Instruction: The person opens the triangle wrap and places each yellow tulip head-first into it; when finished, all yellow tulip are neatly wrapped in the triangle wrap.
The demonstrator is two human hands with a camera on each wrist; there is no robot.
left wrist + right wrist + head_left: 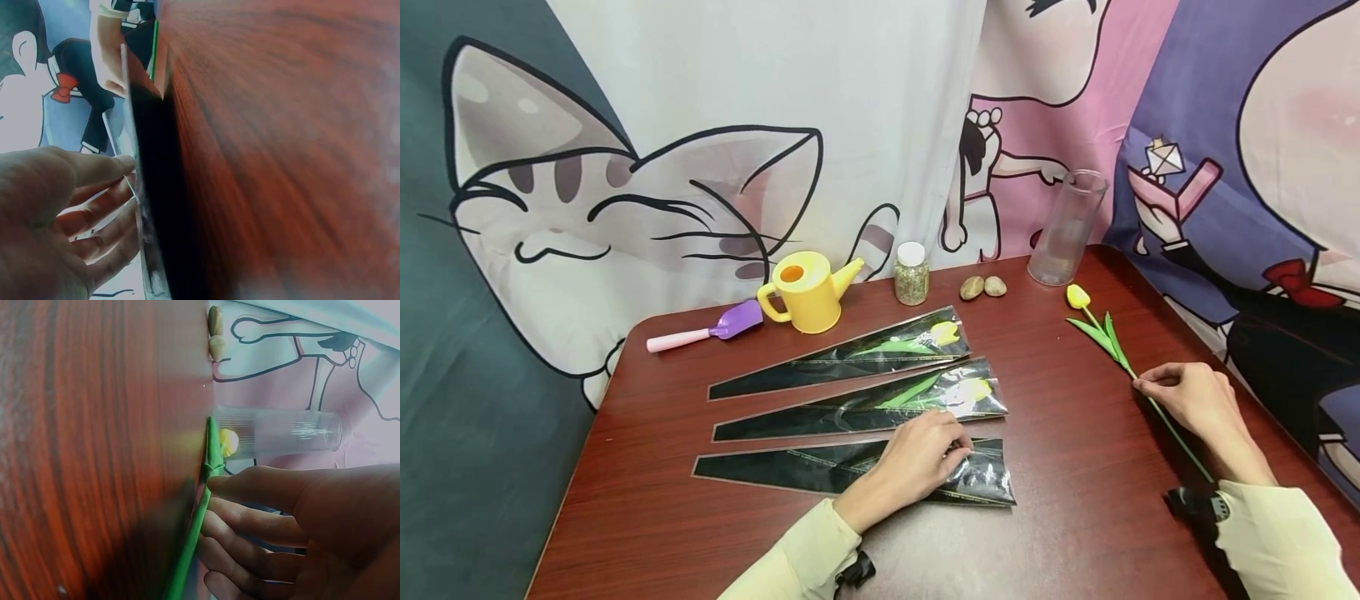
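Observation:
The nearest black-backed clear flower sleeve (775, 467) lies flat on the table. My left hand (917, 458) is over its wide end, and thumb and fingertips pinch the clear film there, as the left wrist view shows. At the right, my right hand (1198, 404) pinches the green stem of a yellow tulip (1103, 337) below its leaves. The tulip lies low along the tabletop, bloom pointing away from me. Beyond the left hand are a middle sleeve (820, 421) and a far sleeve (797, 375), each with a yellow tulip inside.
Along the back stand a yellow watering can (812, 304), a white-capped jar (912, 279) of greenish bits and a tall clear vase (1063, 237). Two stones (972, 288) sit between jar and vase. A purple-and-pink toy shovel (737, 321) lies at the back left. Printed curtains hang behind.

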